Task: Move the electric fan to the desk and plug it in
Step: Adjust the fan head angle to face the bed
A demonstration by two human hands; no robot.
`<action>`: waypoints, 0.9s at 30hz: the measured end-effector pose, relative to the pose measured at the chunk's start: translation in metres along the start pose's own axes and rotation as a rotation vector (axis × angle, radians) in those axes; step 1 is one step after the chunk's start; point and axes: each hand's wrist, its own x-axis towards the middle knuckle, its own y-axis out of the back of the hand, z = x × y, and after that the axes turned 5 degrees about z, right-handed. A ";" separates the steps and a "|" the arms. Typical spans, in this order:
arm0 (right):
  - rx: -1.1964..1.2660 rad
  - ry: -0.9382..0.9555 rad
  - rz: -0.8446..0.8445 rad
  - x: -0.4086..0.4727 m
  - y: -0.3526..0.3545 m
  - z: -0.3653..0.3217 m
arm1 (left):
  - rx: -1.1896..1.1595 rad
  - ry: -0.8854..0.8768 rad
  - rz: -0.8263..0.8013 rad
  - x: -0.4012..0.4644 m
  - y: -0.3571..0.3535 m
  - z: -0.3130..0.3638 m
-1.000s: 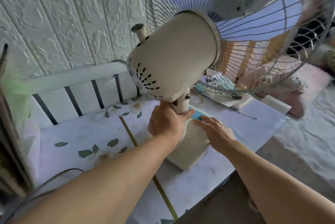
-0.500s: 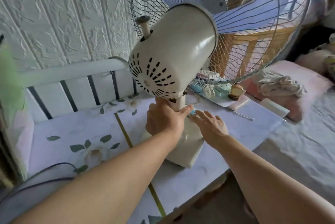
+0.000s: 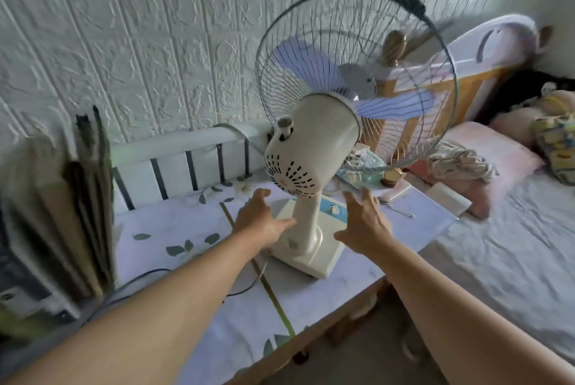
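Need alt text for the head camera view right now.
A cream electric fan stands on the desk, with the left hand and right hand open either side of its stem, not gripping it. A dark cord trails across the desk; a bed lies to the right.

Soft, even daylight fills the room, with only faint shadows under the fan base (image 3: 306, 255). Motion blur smears the left edge, where the upright boards (image 3: 84, 198) lose their detail. Wide-angle distortion bends the wall panels (image 3: 124, 42) and the bed (image 3: 513, 244).
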 end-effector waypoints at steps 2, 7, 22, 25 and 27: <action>0.061 -0.019 0.037 -0.012 0.024 -0.007 | -0.004 -0.011 -0.034 -0.011 0.017 0.003; 0.245 -0.092 0.074 -0.040 0.069 -0.041 | -0.056 -0.033 -0.076 -0.021 0.052 0.008; 0.761 -0.662 0.373 -0.032 0.078 -0.164 | -0.010 -0.316 -0.291 0.025 0.114 -0.005; 0.767 -0.777 0.464 -0.023 0.073 -0.177 | -0.020 -0.335 -0.318 0.037 0.120 -0.008; 0.749 -0.819 0.513 -0.019 0.070 -0.181 | -0.020 -0.334 -0.332 0.045 0.119 -0.011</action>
